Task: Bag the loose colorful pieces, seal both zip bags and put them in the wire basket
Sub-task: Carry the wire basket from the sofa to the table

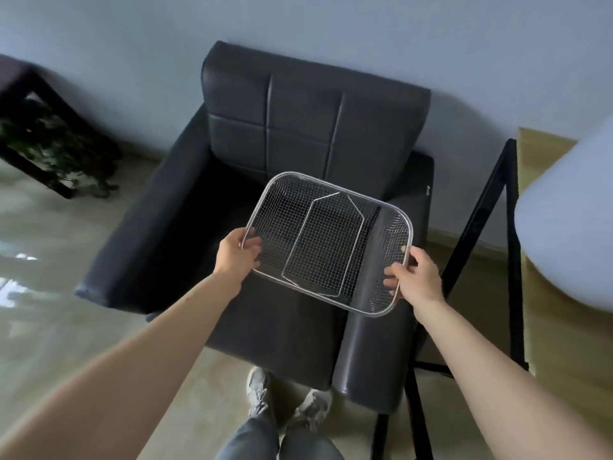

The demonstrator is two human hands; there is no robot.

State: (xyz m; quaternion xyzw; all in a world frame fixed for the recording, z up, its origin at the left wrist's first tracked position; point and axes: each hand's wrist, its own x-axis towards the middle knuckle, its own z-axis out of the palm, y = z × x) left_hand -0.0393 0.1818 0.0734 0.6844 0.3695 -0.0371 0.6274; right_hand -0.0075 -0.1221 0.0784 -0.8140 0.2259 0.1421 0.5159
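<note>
A silver wire basket (335,185) with a folded wire handle lying inside it hangs in the air over the seat of a black armchair. My left hand (235,254) grips its left rim. My right hand (414,277) grips its near right corner. The basket holds nothing besides the handle. No zip bags or colorful pieces are in view.
The black leather armchair (298,127) stands against a pale wall. A black-framed table with a yellowish top (544,293) and a white rounded object (570,220) is at the right. A dark stand with a plant (56,144) is at the left. My shoes (288,400) are on the glossy floor.
</note>
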